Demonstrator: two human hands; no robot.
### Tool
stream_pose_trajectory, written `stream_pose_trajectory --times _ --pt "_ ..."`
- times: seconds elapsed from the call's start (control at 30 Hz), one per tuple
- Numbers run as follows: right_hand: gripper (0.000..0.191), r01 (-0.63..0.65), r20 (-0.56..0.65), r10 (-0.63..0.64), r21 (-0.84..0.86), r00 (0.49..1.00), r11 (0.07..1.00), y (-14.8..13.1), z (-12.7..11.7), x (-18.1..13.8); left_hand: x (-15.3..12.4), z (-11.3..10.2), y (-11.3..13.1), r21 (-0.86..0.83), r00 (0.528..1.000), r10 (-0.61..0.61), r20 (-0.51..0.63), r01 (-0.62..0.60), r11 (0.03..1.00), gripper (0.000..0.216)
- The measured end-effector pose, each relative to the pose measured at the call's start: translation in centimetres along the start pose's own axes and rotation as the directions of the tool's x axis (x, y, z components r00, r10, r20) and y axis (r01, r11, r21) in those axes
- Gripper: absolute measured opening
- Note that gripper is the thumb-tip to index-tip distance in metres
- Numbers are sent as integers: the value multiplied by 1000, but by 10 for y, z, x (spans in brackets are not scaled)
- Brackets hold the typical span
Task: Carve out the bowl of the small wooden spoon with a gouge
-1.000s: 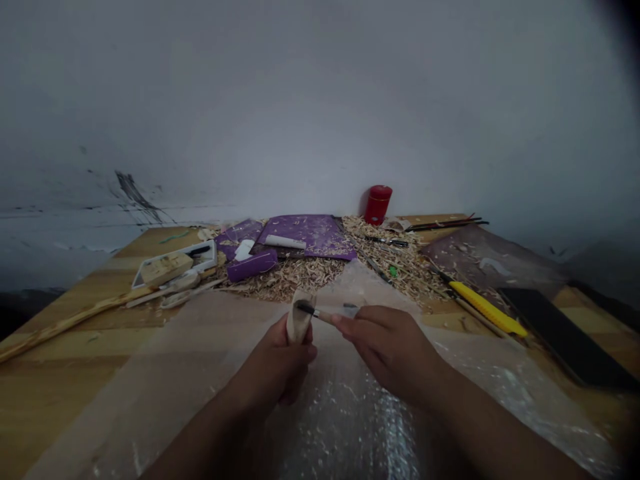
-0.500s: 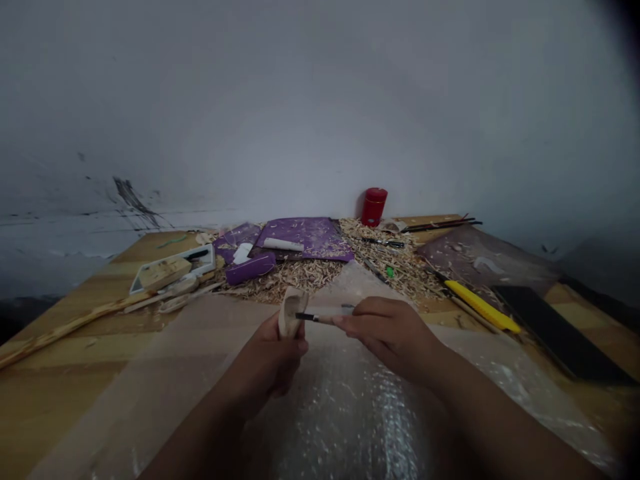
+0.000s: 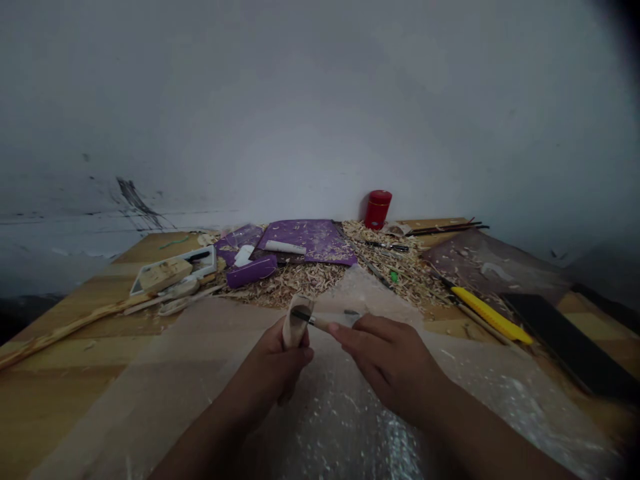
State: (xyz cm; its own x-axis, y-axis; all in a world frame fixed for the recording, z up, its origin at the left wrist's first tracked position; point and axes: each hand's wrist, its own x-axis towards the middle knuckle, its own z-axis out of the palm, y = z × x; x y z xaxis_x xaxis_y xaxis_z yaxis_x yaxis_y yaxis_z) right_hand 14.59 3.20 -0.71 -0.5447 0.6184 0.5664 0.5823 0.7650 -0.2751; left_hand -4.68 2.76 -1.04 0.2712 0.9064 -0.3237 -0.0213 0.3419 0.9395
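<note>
My left hand [image 3: 273, 370] is closed around a pale carved wooden piece [image 3: 296, 320], held upright over a sheet of bubble wrap [image 3: 345, 413]. In my right hand [image 3: 387, 360], pinched between the fingers, is a small carving knife [image 3: 320, 320] with a wooden handle. Its dark blade rests against the upper part of the wooden piece. Both hands hover just above the wrap near the table's middle.
A heap of wood shavings [image 3: 320, 270] lies behind the hands, with purple sheets [image 3: 307, 240] and a purple case [image 3: 251, 271]. A red canister [image 3: 377, 209] stands by the wall. A yellow utility knife [image 3: 490, 313], dark slab [image 3: 565, 343] and white tray [image 3: 173, 270] flank the wooden table.
The hands have stayed over the bubble wrap. The blade has shifted slightly across the top of the wooden piece, and the piece has tilted a little.
</note>
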Motion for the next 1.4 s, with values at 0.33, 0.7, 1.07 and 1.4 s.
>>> stream_pose_trajectory --times 0.33,0.7,1.07,1.4 --pt "32 -22 78 39 -211 996 977 1 -7 -2 7 0 0 159 988 58 -140 -36 987 13" --pt "32 -170 9 170 11 985 985 10 6 -6 31 -34 -5 542 794 404 -455 -113 832 32" --pt "31 -233 44 231 61 972 970 2 13 -3 22 -21 -2 -87 923 269 -274 -302 949 16" --pt "33 -190 64 182 150 981 970 -17 1 -6 9 -12 -10 -129 964 249 -95 -260 957 7"
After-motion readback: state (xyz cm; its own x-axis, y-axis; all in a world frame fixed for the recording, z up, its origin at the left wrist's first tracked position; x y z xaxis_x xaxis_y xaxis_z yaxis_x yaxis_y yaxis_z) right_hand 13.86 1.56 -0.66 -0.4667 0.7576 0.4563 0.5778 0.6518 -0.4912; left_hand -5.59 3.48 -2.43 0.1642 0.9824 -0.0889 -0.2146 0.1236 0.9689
